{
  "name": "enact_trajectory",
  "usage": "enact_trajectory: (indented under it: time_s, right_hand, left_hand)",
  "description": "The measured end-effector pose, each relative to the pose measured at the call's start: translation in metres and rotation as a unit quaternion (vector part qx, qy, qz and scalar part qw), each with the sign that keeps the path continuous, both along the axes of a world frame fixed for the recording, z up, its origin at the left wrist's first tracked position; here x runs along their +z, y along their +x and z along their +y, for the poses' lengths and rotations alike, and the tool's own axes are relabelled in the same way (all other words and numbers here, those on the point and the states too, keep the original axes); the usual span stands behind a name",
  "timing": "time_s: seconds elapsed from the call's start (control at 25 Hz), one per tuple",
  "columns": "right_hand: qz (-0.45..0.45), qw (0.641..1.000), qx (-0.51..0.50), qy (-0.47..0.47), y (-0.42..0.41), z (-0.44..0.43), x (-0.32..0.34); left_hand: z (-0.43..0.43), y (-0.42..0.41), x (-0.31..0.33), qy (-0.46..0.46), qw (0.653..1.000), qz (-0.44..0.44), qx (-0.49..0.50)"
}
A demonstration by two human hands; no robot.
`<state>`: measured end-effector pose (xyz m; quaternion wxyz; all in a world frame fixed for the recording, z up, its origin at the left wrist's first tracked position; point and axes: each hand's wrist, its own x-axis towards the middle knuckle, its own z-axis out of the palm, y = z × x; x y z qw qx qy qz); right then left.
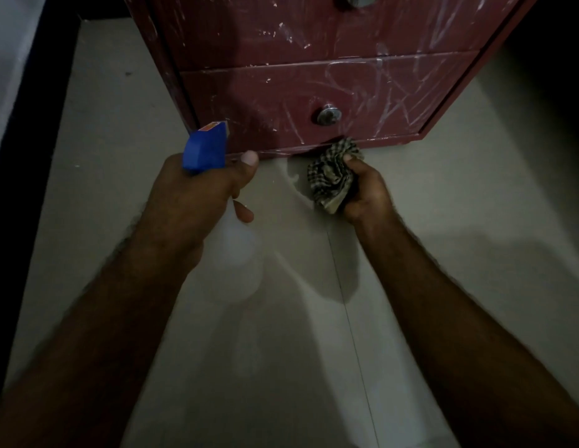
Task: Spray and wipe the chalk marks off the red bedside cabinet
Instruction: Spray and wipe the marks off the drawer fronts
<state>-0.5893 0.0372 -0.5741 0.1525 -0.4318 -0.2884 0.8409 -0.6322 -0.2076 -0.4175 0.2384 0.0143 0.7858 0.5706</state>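
Chequered cloth in right hand, at bottom edge of red cabinet

Pale tiled floor, grout line down middle; dark edge left, possibly bed frame.

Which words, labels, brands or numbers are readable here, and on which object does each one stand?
Orange sticker on the spray bottle: too blurred to read.
Chalk marks on the red cabinet: scribbles only, no readable letters or numbers.
Checked cloth: pattern only, no text.
No text is readable.
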Motion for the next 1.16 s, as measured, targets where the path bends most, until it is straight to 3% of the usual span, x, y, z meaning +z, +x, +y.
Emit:
enact_trajectory:
  time_s: [0.2,0.44,0.56,0.84,1.04,1.16]
  right_hand:
    - [0.066,0.988,-0.142,-0.003,0.004,0.022,-0.014]
    - [-0.029,0.970,-0.237,0.049,0.023,0.026,0.010]
    - [-0.013,0.960,-0.272,0.071,0.017,0.037,0.015]
    - [-0.061,0.975,-0.176,0.122,-0.017,-0.012,0.002]
    - [-0.058,0.961,-0.228,0.147,-0.024,-0.006,-0.001]
    - [-0.075,0.963,-0.188,0.178,-0.045,-0.032,0.003]
  left_hand:
    - [-0.001,0.001,0.003,0.000,1.000,-0.002,0.004]
    - [-0.001,0.000,0.006,-0.010,1.000,0.006,0.008]
    - [0.001,0.000,0.006,-0.017,1.000,0.016,0.002]
    - [-0.004,-0.005,-0.003,-0.014,1.000,-0.001,0.007]
    - [-0.011,-0.010,-0.008,-0.018,1.000,-0.004,0.018]
    - [-0.016,-0.014,-0.010,-0.009,1.000,-0.003,0.023]
